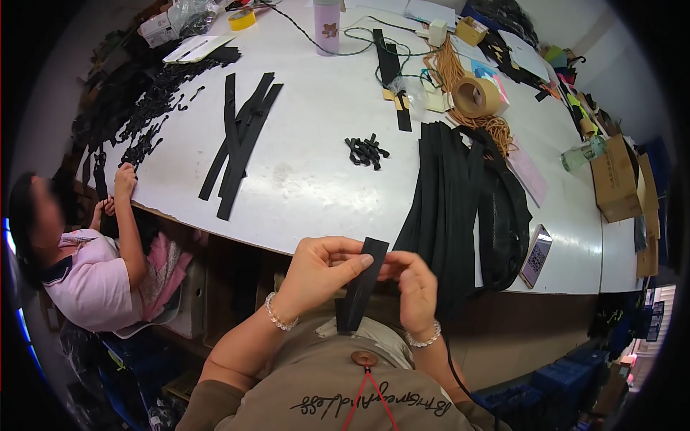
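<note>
Clamped in left hand [320,269]: black strip [359,296], angled bodyward; may slip from loosened pinch. Just right of grip: right hand [417,289], cannot tell if holding. Farther right: black bundle [447,205], could drop if snagged.

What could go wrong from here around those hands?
The black strip, pinched near its upper end by the left hand, could slip. The bundle of dark strips hangs over the front edge of the table, so a snag might drag it off. The phone, close to that edge, could be knocked down.
</note>
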Available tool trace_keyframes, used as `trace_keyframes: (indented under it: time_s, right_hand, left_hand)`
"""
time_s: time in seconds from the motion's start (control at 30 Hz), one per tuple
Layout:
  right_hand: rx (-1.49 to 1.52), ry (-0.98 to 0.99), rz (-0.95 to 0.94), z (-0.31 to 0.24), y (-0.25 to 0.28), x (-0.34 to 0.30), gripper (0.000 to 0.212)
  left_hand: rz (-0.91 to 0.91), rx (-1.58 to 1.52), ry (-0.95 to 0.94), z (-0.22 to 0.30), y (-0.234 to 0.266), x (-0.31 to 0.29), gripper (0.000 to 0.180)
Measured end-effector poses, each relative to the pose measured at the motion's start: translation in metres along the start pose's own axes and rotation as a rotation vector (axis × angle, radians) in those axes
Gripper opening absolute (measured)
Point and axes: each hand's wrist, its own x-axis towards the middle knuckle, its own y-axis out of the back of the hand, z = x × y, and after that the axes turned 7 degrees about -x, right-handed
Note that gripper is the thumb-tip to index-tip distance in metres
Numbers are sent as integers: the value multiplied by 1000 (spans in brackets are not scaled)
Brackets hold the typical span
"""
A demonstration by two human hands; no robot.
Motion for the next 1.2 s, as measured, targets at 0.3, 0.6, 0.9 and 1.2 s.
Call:
trace_keyframes:
  time_s: [0.3,0.6,0.9,1.2]
  right_hand:
    - [-274,-65,-123,-28,1,20,22]
    - [-353,-62,-145,-31,2,19,24]
    - [-394,-52,-270,-33,1,19,20]
    - [-288,282,456,19,-28,11,17]
  left_hand:
    - [-56,81,74,-5,4,-5,13]
    - [-106,92,138,-2,3,-6,9]
    - [-201,67,150,-10,8,-2,14]
    - [123,-181,-215,-59,-17,13,22]
